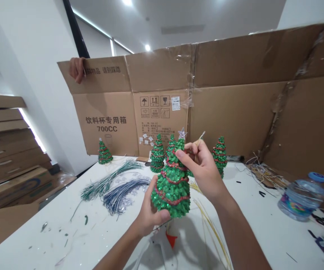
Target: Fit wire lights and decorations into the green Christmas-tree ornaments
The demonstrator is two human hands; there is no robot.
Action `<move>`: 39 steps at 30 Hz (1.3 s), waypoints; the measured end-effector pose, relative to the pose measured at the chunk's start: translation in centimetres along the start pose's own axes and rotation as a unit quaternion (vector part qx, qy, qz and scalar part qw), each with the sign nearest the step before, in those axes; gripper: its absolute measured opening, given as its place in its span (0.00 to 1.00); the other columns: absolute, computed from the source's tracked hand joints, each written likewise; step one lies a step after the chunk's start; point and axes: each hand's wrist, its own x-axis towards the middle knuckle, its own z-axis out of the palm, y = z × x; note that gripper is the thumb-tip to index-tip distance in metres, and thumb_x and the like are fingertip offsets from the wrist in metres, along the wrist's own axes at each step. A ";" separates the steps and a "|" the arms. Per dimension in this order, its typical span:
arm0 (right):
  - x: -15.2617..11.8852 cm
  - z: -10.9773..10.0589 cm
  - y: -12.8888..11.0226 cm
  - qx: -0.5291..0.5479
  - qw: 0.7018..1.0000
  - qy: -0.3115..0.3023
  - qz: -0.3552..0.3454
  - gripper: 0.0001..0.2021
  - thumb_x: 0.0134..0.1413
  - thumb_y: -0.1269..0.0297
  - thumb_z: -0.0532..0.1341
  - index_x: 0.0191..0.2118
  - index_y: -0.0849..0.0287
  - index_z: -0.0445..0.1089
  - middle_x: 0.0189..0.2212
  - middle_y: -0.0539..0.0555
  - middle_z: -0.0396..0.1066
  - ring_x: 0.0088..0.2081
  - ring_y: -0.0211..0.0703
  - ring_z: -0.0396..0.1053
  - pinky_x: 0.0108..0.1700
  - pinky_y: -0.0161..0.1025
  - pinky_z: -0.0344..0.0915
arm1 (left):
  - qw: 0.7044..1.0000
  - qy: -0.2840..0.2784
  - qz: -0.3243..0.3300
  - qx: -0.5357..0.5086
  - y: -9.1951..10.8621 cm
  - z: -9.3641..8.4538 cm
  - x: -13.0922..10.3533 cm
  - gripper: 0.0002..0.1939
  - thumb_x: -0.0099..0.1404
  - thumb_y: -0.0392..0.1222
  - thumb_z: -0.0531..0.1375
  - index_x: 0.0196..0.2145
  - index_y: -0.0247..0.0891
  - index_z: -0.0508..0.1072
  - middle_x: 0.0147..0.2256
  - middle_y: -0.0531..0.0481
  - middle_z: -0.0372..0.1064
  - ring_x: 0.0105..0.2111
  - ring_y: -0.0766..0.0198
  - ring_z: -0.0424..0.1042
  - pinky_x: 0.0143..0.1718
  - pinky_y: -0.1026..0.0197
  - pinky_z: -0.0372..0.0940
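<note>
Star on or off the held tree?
On, by the look of it: the clear star stands right at the tip of the green tree. Whether it's fixed there, cannot tell.

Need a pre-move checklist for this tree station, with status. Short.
1. Held tree supported: ok, left hand grips its lower part.
2. Star at the tip: ok on position; firmness of attachment, cannot tell.
3. Right hand placement: ok, at the tree's upper part; exact finger grip, cannot tell.
4. Glue gun clear of fingers: ok, neither hand holds it; hot or cold, cannot tell.
5. Bottle capped: ok, blue cap on, well right of both hands.
6. Table free of scraps: not ok, bits scattered on the left.
</note>
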 end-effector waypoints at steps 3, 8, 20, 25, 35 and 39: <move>0.0 0.2 0.5 -0.008 1.000 -0.015 0.018 0.22 0.64 0.53 0.69 0.36 0.51 0.52 0.38 0.44 0.62 0.32 0.36 0.56 0.35 0.36 0.58 | 0.996 -0.025 -0.059 -0.063 -0.5 -0.9 0.0 0.50 0.51 0.61 0.77 0.66 0.40 0.71 0.58 0.34 0.76 0.59 0.32 0.74 0.61 0.38 0.68; 0.0 0.2 0.8 -0.043 0.999 0.001 0.025 0.23 0.61 0.55 0.72 0.35 0.51 0.53 0.35 0.43 0.60 0.31 0.35 0.55 0.33 0.36 0.58 | 0.979 -0.029 -0.104 -0.173 -0.4 -1.5 0.0 0.40 0.59 0.69 0.68 0.57 0.35 0.80 0.49 0.36 0.82 0.46 0.40 0.81 0.53 0.41 0.72; 0.0 0.5 1.6 -0.094 0.994 0.062 0.016 0.29 0.51 0.51 0.77 0.32 0.52 0.53 0.31 0.43 0.60 0.31 0.37 0.57 0.36 0.39 0.57 | 0.960 -0.087 -0.167 -0.208 0.4 -0.6 -0.5 0.47 0.62 0.78 0.59 0.56 0.30 0.80 0.49 0.30 0.79 0.42 0.39 0.80 0.47 0.43 0.71; -0.1 0.6 1.8 -0.126 0.990 0.064 0.016 0.29 0.52 0.49 0.77 0.32 0.51 0.53 0.31 0.44 0.61 0.31 0.38 0.59 0.34 0.40 0.57 | 0.971 -0.107 -0.138 -0.164 -0.1 -1.0 -0.8 0.46 0.51 0.74 0.71 0.54 0.32 0.82 0.47 0.34 0.80 0.37 0.48 0.78 0.44 0.50 0.69; -0.5 0.8 1.3 -0.123 0.989 0.035 0.078 0.27 0.55 0.44 0.74 0.36 0.50 0.55 0.35 0.45 0.68 0.29 0.37 0.58 0.31 0.39 0.55 | 0.931 -0.114 -0.204 -0.280 -0.5 -1.3 -0.9 0.49 0.53 0.79 0.65 0.50 0.28 0.79 0.43 0.35 0.78 0.30 0.61 0.70 0.32 0.59 0.67; -0.2 0.5 1.1 -0.096 0.991 0.048 0.079 0.26 0.57 0.41 0.72 0.35 0.51 0.57 0.31 0.44 0.63 0.25 0.35 0.49 0.28 0.39 0.45 | 0.896 -0.099 -0.242 -0.359 -0.7 -1.6 -1.0 0.49 0.50 0.79 0.66 0.51 0.29 0.77 0.40 0.39 0.77 0.27 0.66 0.66 0.31 0.63 0.64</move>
